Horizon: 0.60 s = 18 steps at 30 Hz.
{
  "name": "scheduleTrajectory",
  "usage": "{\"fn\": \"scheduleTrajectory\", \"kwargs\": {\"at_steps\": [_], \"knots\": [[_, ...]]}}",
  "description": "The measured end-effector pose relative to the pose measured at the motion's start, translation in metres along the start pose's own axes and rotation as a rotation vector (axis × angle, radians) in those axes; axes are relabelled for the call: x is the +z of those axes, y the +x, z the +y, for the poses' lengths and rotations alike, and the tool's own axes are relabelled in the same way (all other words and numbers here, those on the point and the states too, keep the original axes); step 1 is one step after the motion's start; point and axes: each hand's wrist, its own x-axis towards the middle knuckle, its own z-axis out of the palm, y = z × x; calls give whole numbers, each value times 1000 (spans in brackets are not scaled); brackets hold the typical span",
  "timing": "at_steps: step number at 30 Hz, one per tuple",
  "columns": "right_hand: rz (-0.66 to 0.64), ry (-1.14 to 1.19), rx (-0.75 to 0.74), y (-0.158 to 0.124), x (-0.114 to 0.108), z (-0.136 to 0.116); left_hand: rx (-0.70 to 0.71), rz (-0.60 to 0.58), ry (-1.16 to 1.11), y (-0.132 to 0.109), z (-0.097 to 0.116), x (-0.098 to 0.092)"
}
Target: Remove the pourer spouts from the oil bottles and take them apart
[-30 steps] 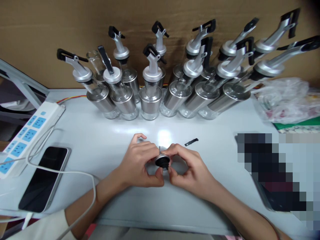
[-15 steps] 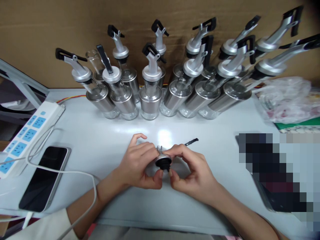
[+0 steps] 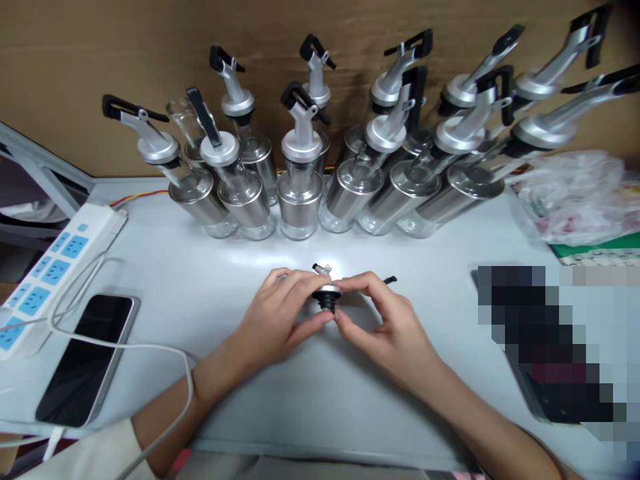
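Between both hands is a pour spout (image 3: 327, 297) with a silver collar and a black ribbed stopper facing me. My left hand (image 3: 285, 310) pinches it from the left, thumb low on the stopper and fingers over the collar. From the right, my right hand (image 3: 383, 313) grips it the same way, the two thumb tips close together. The spout's metal neck points away from me. Behind my right fingers lies a small black lever (image 3: 390, 280) on the table, partly hidden.
Several glass-and-steel bottles (image 3: 300, 203) with silver pour spouts stand in rows at the back, before a cardboard wall (image 3: 125, 40). On the left are a power strip (image 3: 45, 273), a phone (image 3: 87, 360) and a white cable (image 3: 187, 373). Plastic bags (image 3: 575, 193) lie at right.
Both hands have moved the pour spout slightly away from me and tilted it, so its ribbed stopper and metal neck show more. The small lever is now more covered by my right hand.
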Motion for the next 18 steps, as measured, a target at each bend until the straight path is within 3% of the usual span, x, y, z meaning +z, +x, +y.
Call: {"fn": "scheduleTrajectory", "kwargs": {"at_steps": [7,12,18], "knots": [[78,-482,-73,-3,4,2,-90,72,57,0,1,3],[108,-819,20,2,-7,13,-114,126,12,1,2,3],[26,-844,-72,4,-5,22,-145,44,-36,0,5,2]]}}
